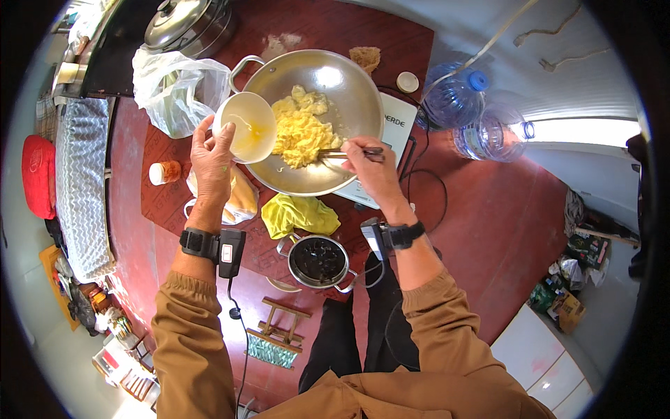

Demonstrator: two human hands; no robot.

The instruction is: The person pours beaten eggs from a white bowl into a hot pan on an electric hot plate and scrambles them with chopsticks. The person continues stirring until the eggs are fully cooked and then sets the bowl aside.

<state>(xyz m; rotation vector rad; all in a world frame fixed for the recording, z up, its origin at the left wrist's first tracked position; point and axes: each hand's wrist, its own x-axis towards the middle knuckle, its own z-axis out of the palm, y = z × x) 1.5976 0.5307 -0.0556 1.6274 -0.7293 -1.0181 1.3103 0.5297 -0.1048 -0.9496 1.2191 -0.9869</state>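
My left hand [213, 152] grips a white bowl [245, 125] by its rim, tilted at the left side of a wide steel wok [345, 105]. Traces of yellow egg line the bowl. In the wok lies a heap of scrambled egg [303, 131]. Chopsticks [340, 154] are held in my right hand [369, 165], their tips at the heap's lower right edge. Beneath the wok is a white induction cooker [398, 123], partly hidden. Nearer me stand a yellow-green cloth [299, 214] and a steel pot [318, 261] with dark pieces in dark liquid.
A plastic bag [175, 89], a lidded pot [183, 26], a small jar [165, 172] and a bag of yellowish food [241, 196] are left of the wok. Large water bottles [489, 133] stand right, beyond a black cable [429, 173]. A folding stool [272, 345] is on the floor.
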